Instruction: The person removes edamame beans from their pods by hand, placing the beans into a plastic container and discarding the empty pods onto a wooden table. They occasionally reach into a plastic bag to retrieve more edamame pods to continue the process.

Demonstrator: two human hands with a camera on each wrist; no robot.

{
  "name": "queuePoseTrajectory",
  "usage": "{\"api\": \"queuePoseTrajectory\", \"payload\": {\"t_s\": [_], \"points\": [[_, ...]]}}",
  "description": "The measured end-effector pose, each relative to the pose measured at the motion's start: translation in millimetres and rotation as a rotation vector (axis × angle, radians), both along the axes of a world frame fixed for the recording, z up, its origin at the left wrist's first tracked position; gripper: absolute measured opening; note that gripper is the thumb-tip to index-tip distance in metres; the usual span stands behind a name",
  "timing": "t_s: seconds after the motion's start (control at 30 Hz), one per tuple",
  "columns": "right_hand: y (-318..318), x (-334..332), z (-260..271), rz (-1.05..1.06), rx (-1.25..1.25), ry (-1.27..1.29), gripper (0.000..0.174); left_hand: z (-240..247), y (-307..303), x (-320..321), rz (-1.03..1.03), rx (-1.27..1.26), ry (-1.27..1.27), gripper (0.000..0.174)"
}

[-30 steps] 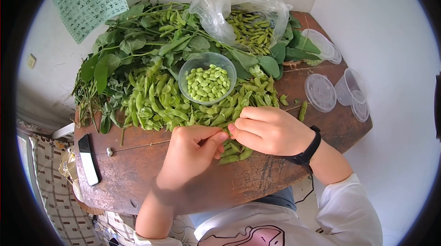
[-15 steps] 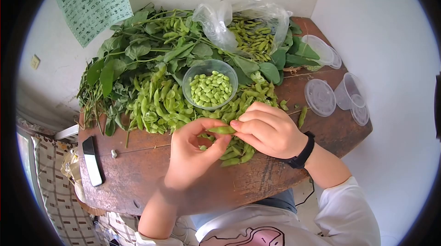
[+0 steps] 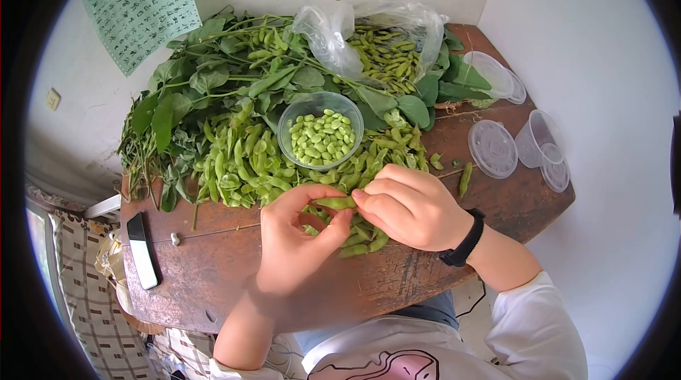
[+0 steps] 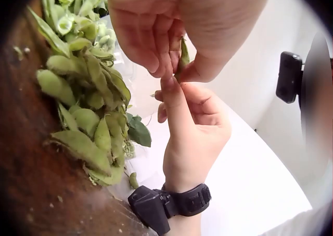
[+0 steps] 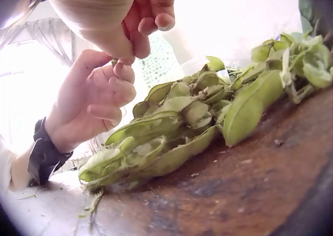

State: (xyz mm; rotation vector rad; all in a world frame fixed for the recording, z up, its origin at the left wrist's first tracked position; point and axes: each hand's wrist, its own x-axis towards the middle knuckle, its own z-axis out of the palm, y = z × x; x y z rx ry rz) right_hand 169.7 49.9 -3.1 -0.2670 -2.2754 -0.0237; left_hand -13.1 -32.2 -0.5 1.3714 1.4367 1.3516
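A green pod [image 3: 335,203] lies between both hands, in front of the bowl. The left hand [image 3: 298,235] holds its left part between thumb and fingers. At the pod's right end the right hand [image 3: 418,210] pinches it with thumb and fingertips. In the left wrist view the pod [image 4: 183,56] stands nearly upright between the fingertips; in the right wrist view it is mostly hidden. A clear bowl [image 3: 284,146] of shelled green beans [image 3: 320,139] stands just beyond the hands, with a heap of pods [image 3: 245,157] around its near side.
Leafy stalks [image 3: 206,79] and a plastic bag [image 3: 328,40] of pods lie at the back. Clear lids [image 3: 493,148] and a plastic cup [image 3: 530,140] are at the right. A phone [image 3: 142,252] lies at the left, beside a small white object [image 3: 175,239].
Since a second ago the left hand's fingers have spread apart, and a whole pod has come into view between the hands. Over the last half second the hands have barely moved.
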Motion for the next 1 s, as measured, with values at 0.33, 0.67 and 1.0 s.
{"api": "queuePoseTrajectory", "payload": {"t_s": [0.33, 0.67, 1.0], "points": [[1.5, -2.7, -4.7, 0.105, -0.263, 0.026, 0.021, -6.2, -0.6, -2.2, -0.030, -0.012, -0.082, 0.018], [4.6, -1.9, -7.7, 0.136, -0.323, -0.008, 0.019, -8.4, 0.5, -5.4, -0.069, -0.115, -0.098, 0.010], [0.3, -3.2, -2.1, 0.103, -0.337, -0.088, 0.022, -1.0, -1.5, -5.9, -0.091, -0.174, -0.142, 0.005]]}}
